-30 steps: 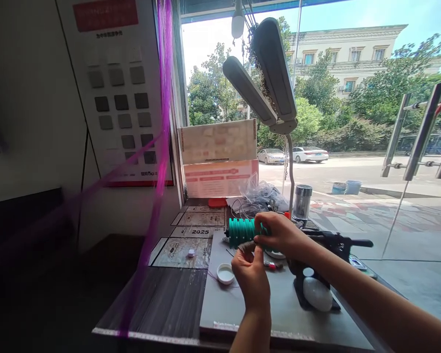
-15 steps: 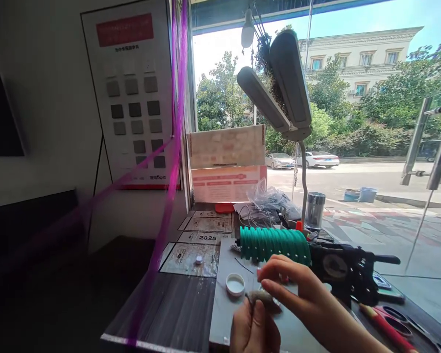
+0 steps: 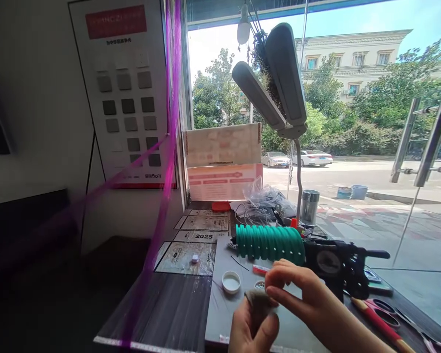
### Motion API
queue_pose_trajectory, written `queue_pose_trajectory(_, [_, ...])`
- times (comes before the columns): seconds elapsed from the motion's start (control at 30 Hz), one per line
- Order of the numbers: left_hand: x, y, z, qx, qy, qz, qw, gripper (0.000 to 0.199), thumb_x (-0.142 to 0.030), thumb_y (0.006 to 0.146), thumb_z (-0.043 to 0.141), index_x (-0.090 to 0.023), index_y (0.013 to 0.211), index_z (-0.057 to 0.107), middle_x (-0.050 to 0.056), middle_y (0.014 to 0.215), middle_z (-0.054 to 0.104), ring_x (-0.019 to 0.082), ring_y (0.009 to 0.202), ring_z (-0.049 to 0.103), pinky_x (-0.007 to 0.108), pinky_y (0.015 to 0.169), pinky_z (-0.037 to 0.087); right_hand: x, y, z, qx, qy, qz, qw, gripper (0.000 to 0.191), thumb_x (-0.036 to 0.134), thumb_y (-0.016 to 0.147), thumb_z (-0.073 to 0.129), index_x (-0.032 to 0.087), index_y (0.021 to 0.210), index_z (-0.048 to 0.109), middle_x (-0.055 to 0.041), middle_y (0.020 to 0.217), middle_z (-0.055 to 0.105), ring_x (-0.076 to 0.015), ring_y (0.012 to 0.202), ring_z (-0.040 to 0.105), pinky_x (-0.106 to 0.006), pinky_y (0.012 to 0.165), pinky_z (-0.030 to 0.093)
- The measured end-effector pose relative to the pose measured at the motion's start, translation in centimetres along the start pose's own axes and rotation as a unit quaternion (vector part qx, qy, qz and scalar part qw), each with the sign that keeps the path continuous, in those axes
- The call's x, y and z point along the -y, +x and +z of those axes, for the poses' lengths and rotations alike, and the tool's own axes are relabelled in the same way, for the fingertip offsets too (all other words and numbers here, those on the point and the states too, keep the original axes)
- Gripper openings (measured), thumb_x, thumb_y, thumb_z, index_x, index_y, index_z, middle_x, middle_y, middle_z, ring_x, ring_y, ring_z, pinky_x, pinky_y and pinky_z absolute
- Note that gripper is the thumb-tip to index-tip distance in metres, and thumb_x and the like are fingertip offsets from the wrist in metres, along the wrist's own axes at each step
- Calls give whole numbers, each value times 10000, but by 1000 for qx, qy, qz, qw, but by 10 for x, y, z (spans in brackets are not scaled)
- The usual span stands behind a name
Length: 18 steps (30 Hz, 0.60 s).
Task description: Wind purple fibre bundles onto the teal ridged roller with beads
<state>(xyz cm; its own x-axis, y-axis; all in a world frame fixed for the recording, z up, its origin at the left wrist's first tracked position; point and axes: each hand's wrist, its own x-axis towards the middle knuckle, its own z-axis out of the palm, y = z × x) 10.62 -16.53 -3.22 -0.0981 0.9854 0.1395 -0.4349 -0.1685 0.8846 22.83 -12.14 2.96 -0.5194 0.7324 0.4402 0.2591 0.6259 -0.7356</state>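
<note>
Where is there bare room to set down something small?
The dark tabletop left of the white board, nearer than the 2025 sheet, looks bare. It is crowded around the left hand, right hand, green ridged roller and scissors.

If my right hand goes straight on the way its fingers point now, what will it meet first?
Most likely the greyish piece held in the left hand, right by the fingertips of the right hand; depth is unclear, so it might pass just above.
</note>
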Motion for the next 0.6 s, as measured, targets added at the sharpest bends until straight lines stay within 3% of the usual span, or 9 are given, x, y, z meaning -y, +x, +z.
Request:
queue_pose_trajectory(0.07, [-9, 4, 0, 39, -16, -16, 999, 372, -456, 569, 742, -152, 764, 657, 29, 679, 596, 106, 655, 514, 201, 651, 379, 4, 3, -9, 39, -86, -33, 995, 235, 298, 832, 507, 183, 631, 547, -14, 680, 554, -149, 688, 517, -271, 649, 421])
queue_pose_trajectory(0.2, [-23, 12, -2, 106, 62, -35, 992, 353, -428, 622, 712, -98, 724, 637, 31, 637, 552, 104, 635, 482, 211, 626, 357, 9, 10, -23, 127, -226, -108, 960, 227, 180, 836, 501, 181, 612, 537, -9, 664, 574, -136, 682, 509, -242, 638, 412])
queue_pose_trajectory(0.37, [-37, 18, 0, 137, 142, -69, 978, 415, -482, 579, 716, -97, 638, 572, -13, 600, 442, 68, 591, 342, 197, 567, 274, 7, 16, -26, 238, -402, -222, 856, 159, 21, 689, 546, 170, 651, 583, -27, 713, 634, -146, 683, 551, -293, 803, 399])
queue_pose_trajectory(0.47, [-37, 20, 0, 145, 161, -87, 972, 440, -505, 561, 714, -111, 619, 526, -17, 601, 429, 72, 596, 340, 207, 575, 275, 12, 17, -26, 297, -440, -208, 821, 118, 65, 655, 589, 156, 724, 619, -46, 773, 646, -173, 759, 573, -315, 860, 384])
queue_pose_trajectory(0.6, [-29, 23, -4, 139, 188, -87, 968, 454, -533, 566, 691, -133, 613, 480, -42, 561, 387, 65, 570, 340, 205, 558, 282, 20, 17, -27, 343, -447, -173, 808, 144, 130, 627, 644, 138, 771, 637, -70, 835, 649, -203, 812, 573, -331, 823, 406])
